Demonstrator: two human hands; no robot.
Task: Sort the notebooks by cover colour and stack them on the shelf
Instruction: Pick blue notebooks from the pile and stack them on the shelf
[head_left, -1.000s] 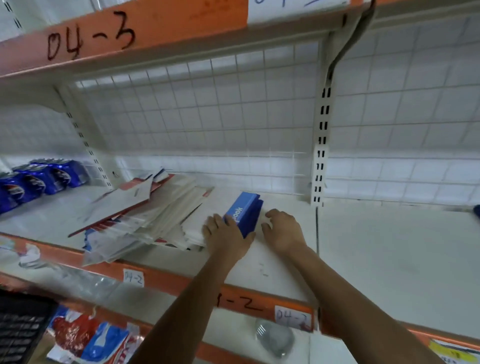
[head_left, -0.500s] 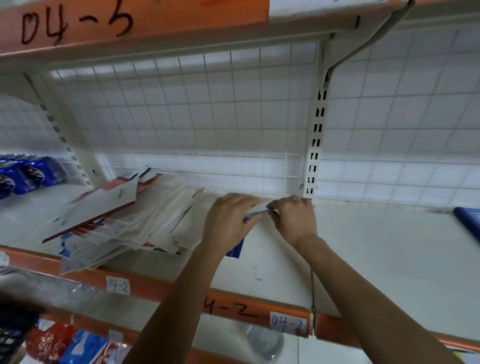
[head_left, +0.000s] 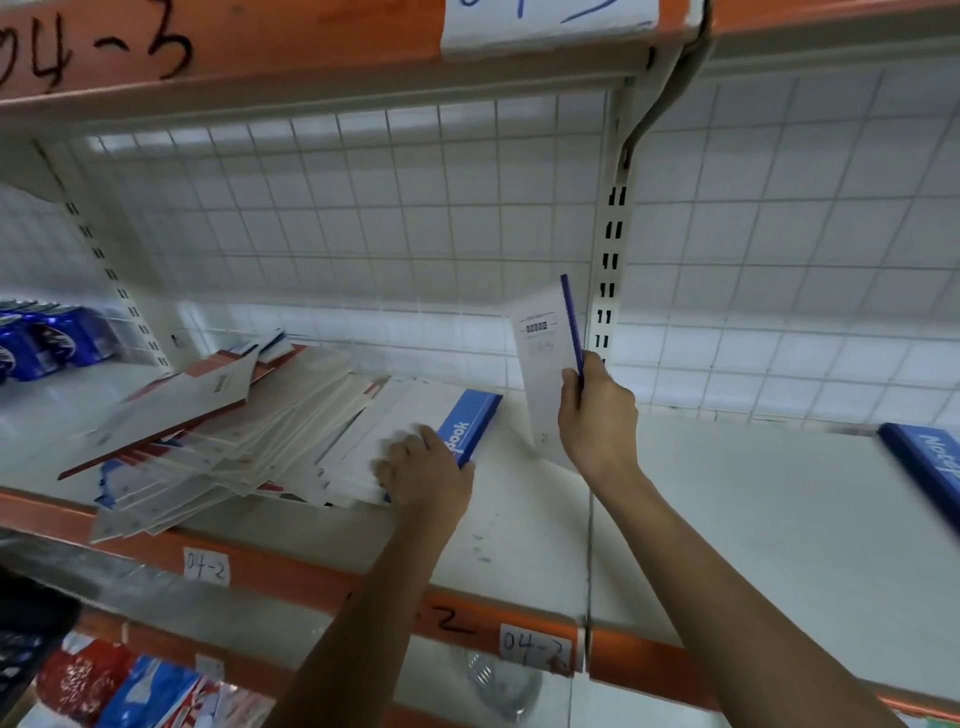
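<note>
A thin blue-covered notebook (head_left: 543, 358) stands upright in the air, its white back facing me, held by my right hand (head_left: 597, 415) near its lower edge. My left hand (head_left: 423, 467) rests flat on a sprawled pile of notebooks (head_left: 234, 436), most lying white side up, with red and blue edges showing. A blue notebook (head_left: 475, 418) lies at the pile's right end, just beyond my left fingers. Another blue notebook (head_left: 930, 462) lies at the far right of the white shelf (head_left: 753, 519).
A wire grid backs the shelf, and a slotted upright post (head_left: 610, 270) stands just behind the held notebook. Blue packets (head_left: 36, 338) sit at the far left. The orange upper shelf beam (head_left: 260, 47) hangs overhead. Packaged goods lie on the level below.
My right hand has lifted one blue notebook off the pile and tipped it upright to the right. My left hand has dropped back onto the pile.
</note>
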